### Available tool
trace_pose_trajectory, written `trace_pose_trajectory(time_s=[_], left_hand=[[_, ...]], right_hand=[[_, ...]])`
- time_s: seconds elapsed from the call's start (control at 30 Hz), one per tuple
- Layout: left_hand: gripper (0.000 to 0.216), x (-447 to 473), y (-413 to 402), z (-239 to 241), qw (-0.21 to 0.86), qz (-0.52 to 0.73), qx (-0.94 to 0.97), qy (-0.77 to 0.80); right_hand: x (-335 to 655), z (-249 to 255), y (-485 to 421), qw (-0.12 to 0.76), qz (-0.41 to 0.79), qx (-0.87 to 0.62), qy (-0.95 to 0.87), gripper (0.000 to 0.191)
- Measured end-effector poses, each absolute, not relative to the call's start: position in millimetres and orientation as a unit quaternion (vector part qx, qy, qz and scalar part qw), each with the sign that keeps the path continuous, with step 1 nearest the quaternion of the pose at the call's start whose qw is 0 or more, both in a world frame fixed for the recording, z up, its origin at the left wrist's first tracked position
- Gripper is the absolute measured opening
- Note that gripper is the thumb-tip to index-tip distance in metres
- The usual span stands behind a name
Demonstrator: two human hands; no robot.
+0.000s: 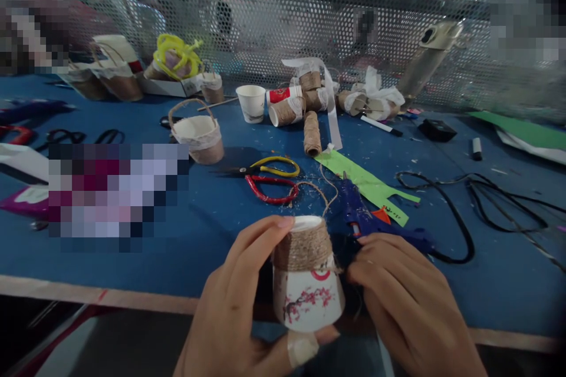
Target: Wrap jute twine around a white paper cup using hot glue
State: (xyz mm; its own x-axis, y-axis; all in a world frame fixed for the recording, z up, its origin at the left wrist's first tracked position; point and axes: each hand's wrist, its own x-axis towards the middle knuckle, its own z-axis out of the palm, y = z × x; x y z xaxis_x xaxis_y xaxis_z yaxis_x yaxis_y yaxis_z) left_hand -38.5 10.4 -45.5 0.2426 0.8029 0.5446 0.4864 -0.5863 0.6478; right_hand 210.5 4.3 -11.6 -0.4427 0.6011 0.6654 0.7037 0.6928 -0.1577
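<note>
Nearer us than the glue gun (360,211), our left hand (239,300) is clamped end to end on the cup (309,300). It should be light and crushable, best held by those rims. Our right hand (398,283) bunches before the glue gun, its hold unclear; scissors (246,171) lie left of it.

A perforated screen (283,17) lines the far edge of the table (145,268); near that edge's left half, a yellow coil (186,68); toward the right, a black box (437,129) and green sheet (526,129).
</note>
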Motion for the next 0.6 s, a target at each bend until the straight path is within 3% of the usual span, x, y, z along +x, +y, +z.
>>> trace_pose_trajectory(time_s=[0.6], left_hand=[[0.087, -38.8, 9.3, -43.9, 0.179, 0.455, 0.769, 0.412]], right_hand=[[209.6, -12.2, 4.8, 0.353, -0.083, -0.385, -0.849, 0.025]])
